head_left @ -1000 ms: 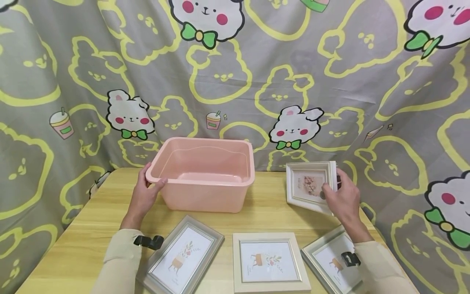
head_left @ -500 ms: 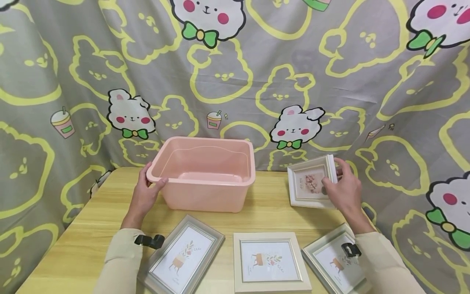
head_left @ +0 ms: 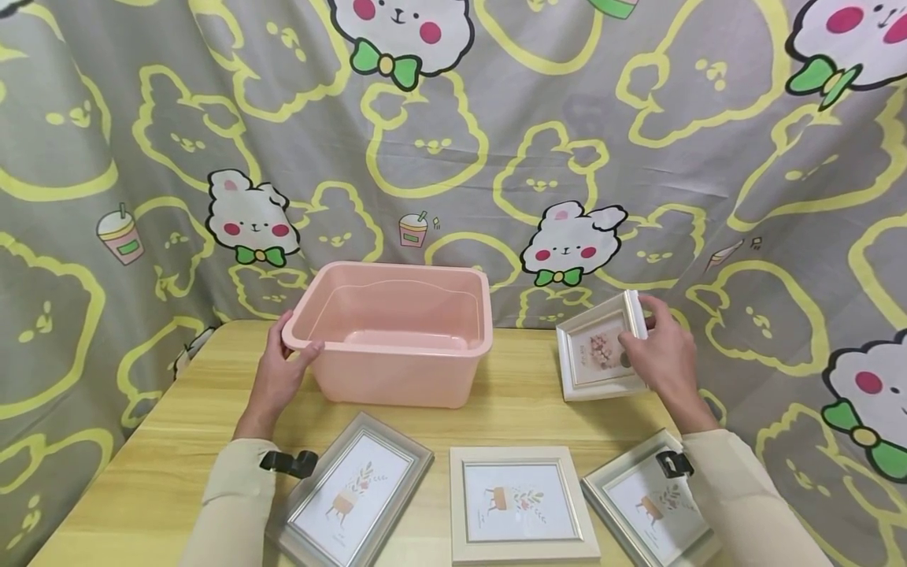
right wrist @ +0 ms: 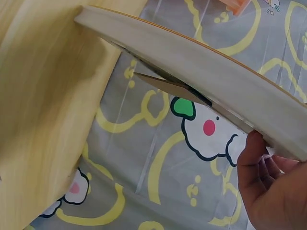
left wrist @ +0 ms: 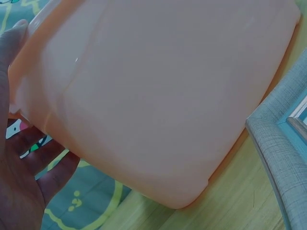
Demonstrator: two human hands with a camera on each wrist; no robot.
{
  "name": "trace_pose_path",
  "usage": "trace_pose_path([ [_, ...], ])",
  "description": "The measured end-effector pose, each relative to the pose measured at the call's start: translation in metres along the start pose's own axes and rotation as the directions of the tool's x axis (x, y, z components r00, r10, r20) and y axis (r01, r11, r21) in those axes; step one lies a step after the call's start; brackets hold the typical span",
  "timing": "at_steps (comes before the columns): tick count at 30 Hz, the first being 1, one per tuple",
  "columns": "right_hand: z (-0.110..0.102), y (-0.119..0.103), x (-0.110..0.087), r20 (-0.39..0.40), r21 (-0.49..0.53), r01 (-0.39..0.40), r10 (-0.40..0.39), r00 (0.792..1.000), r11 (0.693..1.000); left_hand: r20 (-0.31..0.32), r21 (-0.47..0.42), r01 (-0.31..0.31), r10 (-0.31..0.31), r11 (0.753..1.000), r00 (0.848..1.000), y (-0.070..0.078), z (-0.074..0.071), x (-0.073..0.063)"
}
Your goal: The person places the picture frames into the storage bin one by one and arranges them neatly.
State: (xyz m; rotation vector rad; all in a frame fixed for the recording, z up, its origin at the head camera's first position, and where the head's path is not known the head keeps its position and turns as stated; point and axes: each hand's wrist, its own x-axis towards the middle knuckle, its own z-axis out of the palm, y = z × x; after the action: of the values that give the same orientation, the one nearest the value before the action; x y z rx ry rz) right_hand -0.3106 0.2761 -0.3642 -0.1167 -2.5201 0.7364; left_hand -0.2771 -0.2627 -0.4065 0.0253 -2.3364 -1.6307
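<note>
At the left end of a pink plastic tub (head_left: 397,378), my left hand (head_left: 279,378) grips the corner of the rim. Its thumb lies over the front rim, and the fingers go round the outside, as the left wrist view of the tub's wall (left wrist: 158,96) also shows. Over at the right, my right hand (head_left: 662,354) holds a white picture frame (head_left: 570,362) by its right edge, thumb in front and fingers behind. This frame stands tilted, its lower left corner down by the table, with a pink flower print facing left. In the right wrist view a brown stand flap (right wrist: 168,88) sticks out behind it.
Three more picture frames lie face up along the front: a grey one (head_left: 418,465) on the left, a cream one (head_left: 524,553) in the middle and a champagne-coloured one (head_left: 609,504) partly under the right sleeve. A patterned curtain (head_left: 453,228) hangs behind the wooden table (head_left: 191,409).
My right hand has tipped the white picture frame more upright and turned its face further left, raising its right edge. The left hand and the tub have stayed in place.
</note>
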Motion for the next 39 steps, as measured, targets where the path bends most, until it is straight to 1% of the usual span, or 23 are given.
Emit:
trace_pose_path([
  [5, 0.000, -0.004, 0.004, 0.013, -0.031, 0.013, -0.013, 1.000, 0.999, -0.001, -0.013, 0.005, -0.005, 1.000, 1.000, -0.003, 0.000, 0.001],
  [9, 0.001, -0.008, 0.007, 0.034, -0.055, 0.034, -0.032, 0.999, 0.998, -0.012, -0.018, 0.004, -0.004, 1.000, 1.000, -0.017, -0.001, 0.009],
  [12, 0.002, -0.010, 0.009, 0.042, -0.067, 0.037, -0.034, 0.999, 0.997, -0.015, -0.004, -0.002, 0.002, 1.000, 1.000, -0.027, -0.001, 0.013],
  [15, 0.004, -0.012, 0.013, 0.069, -0.079, 0.036, -0.030, 0.997, 0.996, -0.017, 0.005, -0.005, 0.005, 1.000, 1.000, -0.032, 0.000, 0.015],
  [18, 0.006, -0.014, 0.016, 0.102, -0.106, 0.045, -0.034, 0.994, 0.993, -0.020, 0.010, -0.002, 0.002, 1.000, 1.000, -0.034, 0.001, 0.016],
  [22, 0.007, -0.017, 0.021, 0.137, -0.146, 0.064, -0.044, 0.990, 0.987, -0.026, 0.013, -0.007, 0.007, 1.000, 1.000, -0.035, 0.002, 0.015],
  [25, 0.009, -0.019, 0.024, 0.160, -0.142, 0.073, -0.050, 0.986, 0.987, -0.028, 0.013, -0.008, 0.008, 1.000, 1.000, -0.035, 0.003, 0.015],
  [28, 0.010, -0.022, 0.026, 0.163, -0.131, 0.079, -0.057, 0.985, 0.988, -0.024, 0.007, -0.007, 0.008, 1.000, 1.000, -0.035, 0.003, 0.015],
  [33, 0.010, -0.027, 0.029, 0.180, -0.150, 0.054, -0.026, 0.983, 0.987, -0.021, 0.002, -0.004, 0.004, 1.000, 1.000, -0.034, 0.003, 0.016],
  [36, 0.012, -0.031, 0.031, 0.209, -0.173, 0.029, 0.008, 0.978, 0.984, -0.022, 0.007, 0.006, -0.006, 1.000, 1.000, -0.029, 0.002, 0.013],
  [39, 0.014, -0.034, 0.034, 0.233, -0.190, 0.011, 0.034, 0.972, 0.982, -0.016, 0.005, 0.012, -0.012, 1.000, 1.000, -0.019, 0.002, 0.009],
])
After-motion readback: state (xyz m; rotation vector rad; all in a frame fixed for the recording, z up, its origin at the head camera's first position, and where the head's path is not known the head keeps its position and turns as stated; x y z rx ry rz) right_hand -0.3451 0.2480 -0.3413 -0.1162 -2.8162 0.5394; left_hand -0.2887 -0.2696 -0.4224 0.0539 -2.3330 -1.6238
